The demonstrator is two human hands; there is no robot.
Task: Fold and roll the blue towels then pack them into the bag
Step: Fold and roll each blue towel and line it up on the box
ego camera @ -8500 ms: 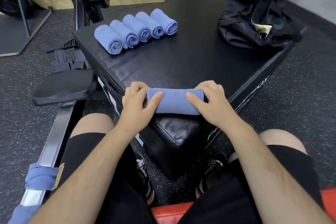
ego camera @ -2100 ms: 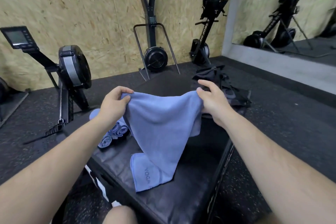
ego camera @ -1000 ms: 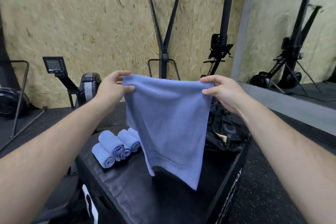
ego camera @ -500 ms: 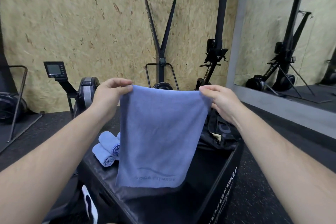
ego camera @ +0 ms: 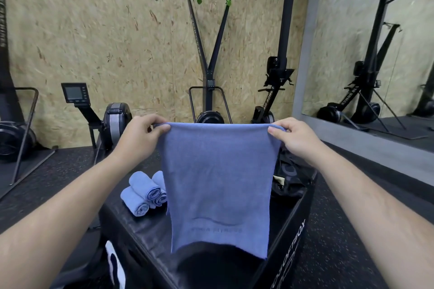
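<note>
Both hands up: left hand [ego camera: 138,138] and right hand [ego camera: 297,139] each pinch a top corner of the open blue cloth towel [ego camera: 218,185], hanging between them above the black padded surface [ego camera: 150,232]; rolled blue towels [ego camera: 144,192] below the left grip.

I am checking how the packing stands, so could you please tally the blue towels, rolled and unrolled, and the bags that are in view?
3 rolled blue towels; the hanging one may hide more
1 unrolled blue towel, held up by the left hand and right hand
1 black bag, partly hidden
Total: 5 in view
</note>
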